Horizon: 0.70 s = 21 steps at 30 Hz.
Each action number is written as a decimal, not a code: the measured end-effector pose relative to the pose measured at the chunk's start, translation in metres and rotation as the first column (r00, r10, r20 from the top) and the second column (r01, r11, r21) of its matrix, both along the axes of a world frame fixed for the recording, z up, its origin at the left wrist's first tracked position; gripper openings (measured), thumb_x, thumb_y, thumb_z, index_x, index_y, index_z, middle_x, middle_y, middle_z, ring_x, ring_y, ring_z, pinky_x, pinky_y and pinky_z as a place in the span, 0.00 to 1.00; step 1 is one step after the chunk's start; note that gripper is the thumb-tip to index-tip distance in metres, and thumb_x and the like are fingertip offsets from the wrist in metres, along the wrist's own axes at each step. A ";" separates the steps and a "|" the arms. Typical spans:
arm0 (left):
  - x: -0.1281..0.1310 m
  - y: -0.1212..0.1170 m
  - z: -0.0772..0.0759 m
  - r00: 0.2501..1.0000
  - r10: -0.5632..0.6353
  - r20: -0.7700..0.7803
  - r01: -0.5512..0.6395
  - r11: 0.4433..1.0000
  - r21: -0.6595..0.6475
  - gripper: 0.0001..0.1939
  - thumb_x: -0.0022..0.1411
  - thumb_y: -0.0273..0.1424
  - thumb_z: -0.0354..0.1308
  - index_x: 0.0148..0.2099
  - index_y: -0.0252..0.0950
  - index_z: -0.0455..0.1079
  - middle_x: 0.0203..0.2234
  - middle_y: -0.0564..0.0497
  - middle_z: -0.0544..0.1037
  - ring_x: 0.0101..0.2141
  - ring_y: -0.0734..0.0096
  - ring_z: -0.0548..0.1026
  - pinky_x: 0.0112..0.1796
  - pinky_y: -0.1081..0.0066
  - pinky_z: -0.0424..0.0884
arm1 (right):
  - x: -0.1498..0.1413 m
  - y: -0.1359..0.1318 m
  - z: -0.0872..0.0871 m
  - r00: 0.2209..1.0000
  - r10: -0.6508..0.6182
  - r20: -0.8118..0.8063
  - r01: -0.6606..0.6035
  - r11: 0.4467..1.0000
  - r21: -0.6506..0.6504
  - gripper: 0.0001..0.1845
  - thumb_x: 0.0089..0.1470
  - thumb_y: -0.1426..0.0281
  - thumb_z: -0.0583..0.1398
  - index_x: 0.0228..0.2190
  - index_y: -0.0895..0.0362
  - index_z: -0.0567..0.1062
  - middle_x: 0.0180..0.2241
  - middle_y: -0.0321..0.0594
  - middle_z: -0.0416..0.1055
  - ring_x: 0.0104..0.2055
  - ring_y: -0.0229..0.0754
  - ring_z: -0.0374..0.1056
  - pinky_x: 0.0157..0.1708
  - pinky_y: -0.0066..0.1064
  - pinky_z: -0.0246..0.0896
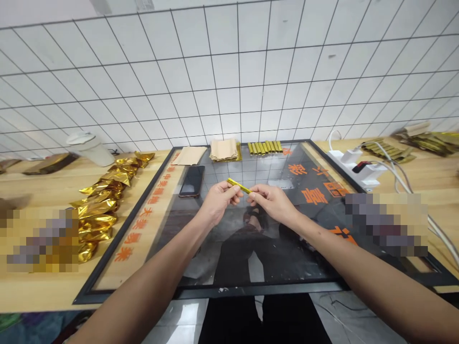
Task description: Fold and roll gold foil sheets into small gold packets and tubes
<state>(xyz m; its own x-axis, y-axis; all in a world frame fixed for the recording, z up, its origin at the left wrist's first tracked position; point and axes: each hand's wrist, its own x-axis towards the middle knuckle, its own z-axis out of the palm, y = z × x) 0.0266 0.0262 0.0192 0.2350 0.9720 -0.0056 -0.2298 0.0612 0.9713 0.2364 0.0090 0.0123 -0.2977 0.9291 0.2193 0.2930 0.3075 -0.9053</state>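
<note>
Between my two hands, above the dark glass panel, is a thin rolled tube of gold foil paper (239, 185). My left hand (226, 197) pinches it near its left end, and my right hand (264, 195) grips its right end with thumb and fingers. Beyond them, at the panel's back edge, a row of similar gold rolls (265, 147) lies side by side. Left of the row sits a stack of brown-backed gold paper sheets (224, 149). A flat piece of brown paper (190, 155) lies further left, with a black phone (192, 181) in front of it.
Folded shiny gold foil pieces (98, 210) line the left side, near a white lidded cup (91, 148). A white power strip (353, 167) with plugs and cables borders the panel's right. More gold papers (389, 150) lie beyond. A tiled wall (236, 71) closes off the back.
</note>
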 end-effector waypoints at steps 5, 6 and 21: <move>0.010 -0.002 0.003 0.998 -0.041 -0.045 0.041 0.999 0.006 0.19 0.52 0.41 0.77 0.35 0.33 0.77 0.27 0.50 0.81 0.25 0.76 0.74 0.29 0.74 0.68 | -0.001 -0.001 0.002 0.999 0.009 0.032 -0.011 0.998 0.064 0.14 0.67 0.58 0.62 0.35 0.53 0.81 0.32 0.37 0.81 0.35 0.44 0.77 0.37 0.33 0.68; 0.013 -0.002 0.002 0.997 -0.057 -0.050 0.057 0.998 0.003 0.18 0.52 0.40 0.77 0.36 0.33 0.78 0.26 0.50 0.80 0.25 0.76 0.74 0.29 0.73 0.68 | -0.002 -0.001 0.002 0.999 0.011 0.030 -0.013 0.998 0.065 0.16 0.68 0.58 0.61 0.33 0.54 0.80 0.31 0.37 0.81 0.34 0.43 0.77 0.36 0.32 0.68; 0.001 0.001 -0.006 0.998 -0.049 0.030 0.050 0.997 -0.052 0.19 0.52 0.43 0.78 0.33 0.35 0.77 0.23 0.51 0.79 0.22 0.78 0.71 0.26 0.74 0.66 | -0.002 -0.005 0.003 0.994 0.097 0.057 -0.090 0.988 -0.122 0.18 0.68 0.57 0.61 0.30 0.53 0.78 0.30 0.39 0.81 0.32 0.43 0.76 0.34 0.34 0.69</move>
<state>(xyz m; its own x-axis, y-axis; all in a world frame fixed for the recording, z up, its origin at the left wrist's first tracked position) 0.0280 0.0271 0.0127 0.2836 0.9577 -0.0491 -0.2531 0.1241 0.9595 0.2348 0.0043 0.0151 -0.3941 0.9149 0.0872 0.3251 0.2275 -0.9179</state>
